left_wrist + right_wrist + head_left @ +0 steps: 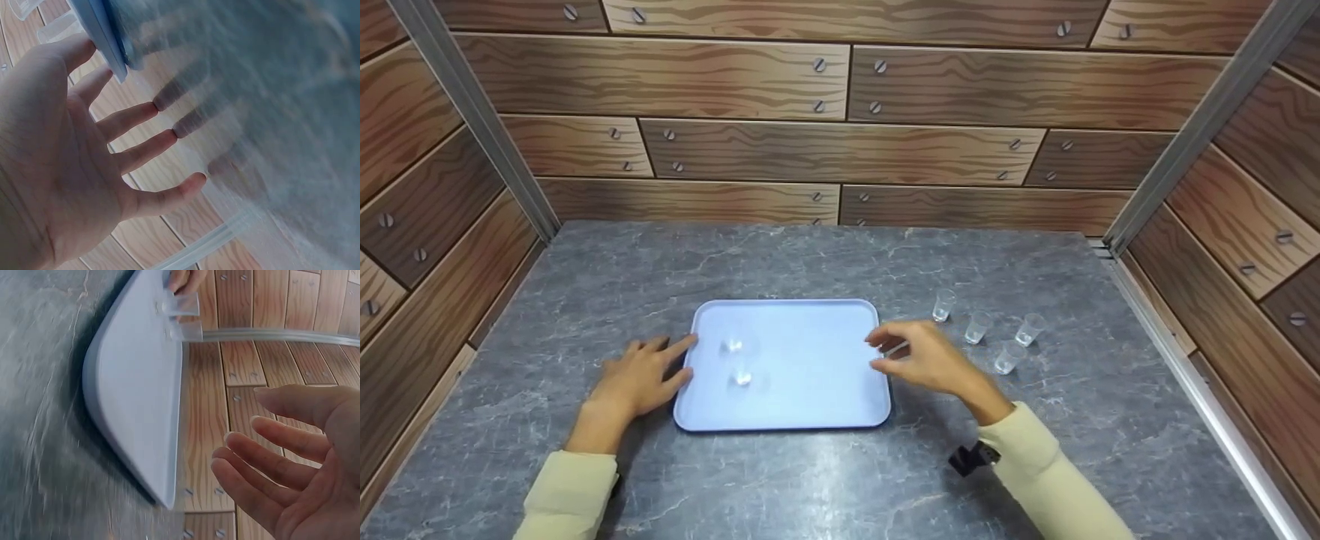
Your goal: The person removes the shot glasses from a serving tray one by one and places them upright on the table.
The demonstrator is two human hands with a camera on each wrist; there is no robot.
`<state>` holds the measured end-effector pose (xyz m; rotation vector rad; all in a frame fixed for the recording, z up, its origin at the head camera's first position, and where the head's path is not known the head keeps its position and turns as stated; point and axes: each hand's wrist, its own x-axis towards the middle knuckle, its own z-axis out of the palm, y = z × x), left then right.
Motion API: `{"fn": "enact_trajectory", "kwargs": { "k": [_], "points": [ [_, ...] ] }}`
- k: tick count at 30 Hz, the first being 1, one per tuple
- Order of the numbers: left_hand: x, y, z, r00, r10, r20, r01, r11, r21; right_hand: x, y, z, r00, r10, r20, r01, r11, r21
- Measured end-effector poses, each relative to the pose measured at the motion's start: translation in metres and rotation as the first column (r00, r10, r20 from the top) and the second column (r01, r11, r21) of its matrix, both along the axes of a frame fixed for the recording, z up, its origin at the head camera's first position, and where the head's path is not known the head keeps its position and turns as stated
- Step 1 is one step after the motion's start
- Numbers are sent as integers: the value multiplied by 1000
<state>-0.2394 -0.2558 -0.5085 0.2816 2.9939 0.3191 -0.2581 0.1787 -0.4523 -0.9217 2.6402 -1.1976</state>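
A light blue rectangular tray point(810, 367) lies on the grey marbled table. Two small clear plastic cups stand in its left half, a rear cup point(733, 345) and a front cup point(742, 377). Thumb and index finger of my left hand point(634, 381) touch the tray's left edge, while its other fingers spread over the table in the left wrist view. Over the tray's right edge hovers my right hand point(931, 357); its fingers are loosely bent, and nothing shows between them in the right wrist view.
Several more clear cups stand on the table right of the tray, among them a rear cup point(944, 306) and a front cup point(1009, 358). Wood-patterned walls point(840, 82) enclose the table at the back and both sides. A metal rail point(1207, 405) runs along the right edge.
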Motion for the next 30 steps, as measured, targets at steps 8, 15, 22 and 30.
{"fn": "enact_trajectory", "kwargs": {
  "k": [8,15,22,30],
  "points": [
    [-1,-1,-1,1000,-2,10,2,1000,-11,-6,-28,-3,998,49,32,-48,999,-17],
    [-1,0,0,1000,-4,9,4,1000,-8,-6,-48,-6,996,82,45,-81,996,-19],
    [-2,-2,1,1000,-5,-11,5,1000,0,-9,-66,-8,993,97,59,-96,995,-21],
    [-2,0,-2,1000,2,1,-2,1000,9,-11,-78,-18,995,83,63,-80,996,-45]
  ]
}}
